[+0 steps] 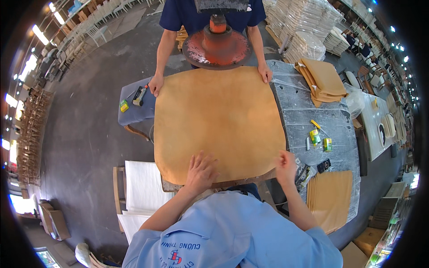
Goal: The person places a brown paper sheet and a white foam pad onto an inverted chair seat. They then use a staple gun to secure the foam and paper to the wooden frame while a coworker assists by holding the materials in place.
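Observation:
A large tan leather-like sheet [219,120] with rounded corners lies spread in front of me. My left hand [202,172] rests palm down on its near edge, with the fingers spread and somewhat blurred. By the near right edge of the sheet, my right hand [286,168] is raised with its fingers curled together; what they hold, if anything, is hidden. Across from me, another person's hands [156,85] hold the far left and far right corners. Above the far edge hangs a round, worn red and dark metal press head [217,47].
On the right, a plastic-covered table [295,120] bears folded tan sheets [322,78], a stack of tan pieces [330,196], small yellow-green boxes [315,137] and a yellow-handled knife [316,124]. A blue padded stool [134,114] carries a staple gun [140,96]. White sheets [143,185] lie at near left.

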Tool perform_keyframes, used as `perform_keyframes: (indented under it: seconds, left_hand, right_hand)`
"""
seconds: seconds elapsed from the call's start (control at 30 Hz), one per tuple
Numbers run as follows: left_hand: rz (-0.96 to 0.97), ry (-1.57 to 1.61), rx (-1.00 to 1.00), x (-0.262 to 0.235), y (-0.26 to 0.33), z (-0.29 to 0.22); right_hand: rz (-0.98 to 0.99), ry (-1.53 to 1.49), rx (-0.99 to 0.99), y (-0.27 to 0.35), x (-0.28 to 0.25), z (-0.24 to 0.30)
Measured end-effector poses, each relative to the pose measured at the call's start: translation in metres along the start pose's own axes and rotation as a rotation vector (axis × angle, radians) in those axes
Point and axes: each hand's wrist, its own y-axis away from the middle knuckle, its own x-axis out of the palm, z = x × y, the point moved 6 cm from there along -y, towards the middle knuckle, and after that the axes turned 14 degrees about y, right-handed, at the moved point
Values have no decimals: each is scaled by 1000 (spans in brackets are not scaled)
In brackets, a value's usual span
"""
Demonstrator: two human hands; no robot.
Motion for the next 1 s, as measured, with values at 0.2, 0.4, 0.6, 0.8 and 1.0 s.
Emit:
perform_keyframes:
  seconds: [0.2,0.4,0.6,0.8,1.0]
  left_hand:
    - [92,-105,77,33,-7,-2]
    - [67,-136,130,38,-1,2]
    - [42,-118,139,34,1,-2]
    - [74,-88,123,34,-4,-5]
    - [60,-128,97,39,-3,-3]
  right_hand:
    - [338,150,-454,6,43,82]
    - [349,187,-553,6,46,85]
    - [397,183,-584,6,44,90]
    - [348,172,-672,3,43,88]
    - [391,143,-687,0,46,80]
